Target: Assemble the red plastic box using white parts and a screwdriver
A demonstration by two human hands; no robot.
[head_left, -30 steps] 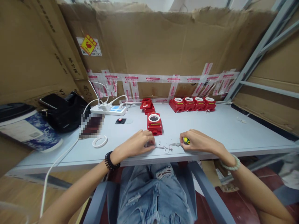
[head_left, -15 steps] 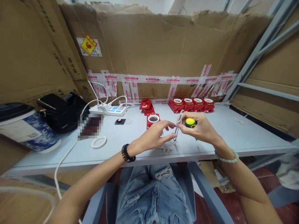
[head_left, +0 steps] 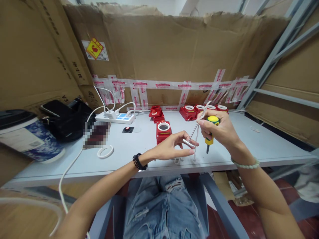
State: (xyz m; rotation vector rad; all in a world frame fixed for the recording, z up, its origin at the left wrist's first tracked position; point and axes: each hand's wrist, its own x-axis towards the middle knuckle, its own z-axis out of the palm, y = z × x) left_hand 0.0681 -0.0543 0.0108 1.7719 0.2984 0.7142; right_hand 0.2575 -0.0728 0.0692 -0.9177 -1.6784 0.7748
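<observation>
Head view. Right hand (head_left: 220,128): fingers closed on a yellow-green screwdriver (head_left: 209,140) (tip downward) and a slanting T-shaped metal rod (head_left: 193,132). Left hand (head_left: 171,148): fingers curved near the rod's lower end; gripping cannot be told. Behind it, a white-ringed red box (head_left: 162,135) on the counter (head_left: 245,139).

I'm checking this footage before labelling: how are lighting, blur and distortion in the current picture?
Head view: soft light, no strong glare; cup looks stretched, likely by a wide lens; white cable blurred at lower left; label on the front red box too small to read.
</observation>
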